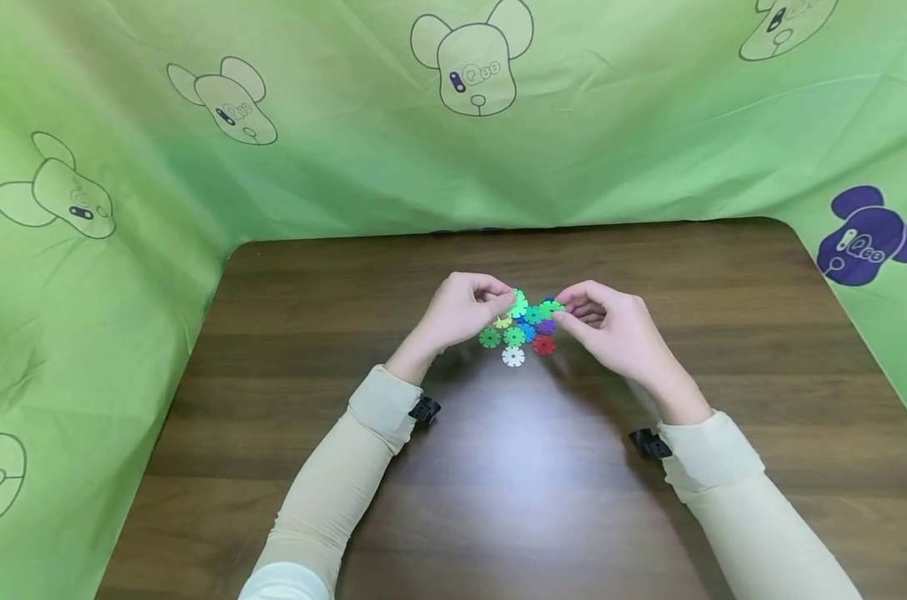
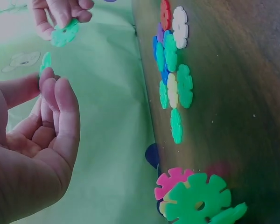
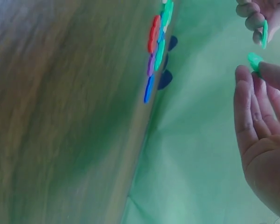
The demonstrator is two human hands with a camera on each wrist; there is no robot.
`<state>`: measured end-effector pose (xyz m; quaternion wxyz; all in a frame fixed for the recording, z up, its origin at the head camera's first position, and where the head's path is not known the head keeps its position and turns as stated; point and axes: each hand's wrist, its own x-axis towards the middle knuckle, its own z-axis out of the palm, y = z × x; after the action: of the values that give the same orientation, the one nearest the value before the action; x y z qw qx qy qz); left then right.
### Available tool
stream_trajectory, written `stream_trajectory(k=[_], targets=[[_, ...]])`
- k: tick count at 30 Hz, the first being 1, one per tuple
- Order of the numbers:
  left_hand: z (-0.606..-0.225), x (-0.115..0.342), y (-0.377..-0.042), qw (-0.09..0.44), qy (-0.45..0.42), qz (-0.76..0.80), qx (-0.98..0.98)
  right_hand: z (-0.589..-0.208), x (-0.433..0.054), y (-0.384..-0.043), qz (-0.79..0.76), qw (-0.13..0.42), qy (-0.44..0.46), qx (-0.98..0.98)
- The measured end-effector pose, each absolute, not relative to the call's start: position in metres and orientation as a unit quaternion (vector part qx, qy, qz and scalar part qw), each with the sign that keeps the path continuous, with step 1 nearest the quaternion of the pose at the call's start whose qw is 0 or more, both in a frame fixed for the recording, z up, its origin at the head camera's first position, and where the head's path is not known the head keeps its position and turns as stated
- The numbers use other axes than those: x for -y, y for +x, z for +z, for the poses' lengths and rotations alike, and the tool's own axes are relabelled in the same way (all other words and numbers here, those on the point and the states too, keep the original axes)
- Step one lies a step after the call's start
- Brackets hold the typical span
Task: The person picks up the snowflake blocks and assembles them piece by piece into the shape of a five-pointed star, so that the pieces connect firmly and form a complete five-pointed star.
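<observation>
Our left hand [image 1: 464, 308] pinches a green disc [image 1: 518, 302], our right hand [image 1: 620, 332] a second green disc [image 1: 551, 308], both flat and notched like flowers, held apart above the desk [image 1: 498, 508], where more discs [image 1: 543, 345] in red, white, blue and green lie clustered.

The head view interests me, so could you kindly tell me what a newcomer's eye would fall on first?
Probably the bright flower-shaped discs clustered on the brown table, near mid-frame. Above it, the left hand pinches a green disc, the right hand a second green disc. Behind, outlined animal heads dot the green cloth, with a purple one at far right.
</observation>
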<state>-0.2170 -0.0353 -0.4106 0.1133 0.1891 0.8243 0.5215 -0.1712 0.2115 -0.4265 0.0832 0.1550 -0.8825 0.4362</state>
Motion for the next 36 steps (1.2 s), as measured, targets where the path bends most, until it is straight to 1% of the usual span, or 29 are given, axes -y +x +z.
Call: stream_trajectory(k=[5, 9, 26, 33, 36], targets=[[-0.410, 0.035, -0.216, 0.148, 0.170, 0.557, -0.799, -0.425, -0.206, -0.171, 0.449, 0.114, 0.192, 0.865], [-0.410, 0.034, -0.216, 0.164, 0.162, 0.579, -0.782, -0.423, -0.202, -0.170, 0.455, 0.120, 0.204, 0.858], [-0.414, 0.032, -0.212, 0.182, 0.141, 0.641, -0.732, -0.425, -0.195, -0.168, 0.466, 0.143, 0.206, 0.849], [-0.414, 0.032, -0.209, 0.172, 0.137, 0.648, -0.729, -0.426, -0.190, -0.165, 0.471, 0.173, 0.203, 0.841], [-0.416, 0.033, -0.209, 0.176, 0.128, 0.655, -0.723, -0.427, -0.188, -0.165, 0.465, 0.185, 0.205, 0.841]])
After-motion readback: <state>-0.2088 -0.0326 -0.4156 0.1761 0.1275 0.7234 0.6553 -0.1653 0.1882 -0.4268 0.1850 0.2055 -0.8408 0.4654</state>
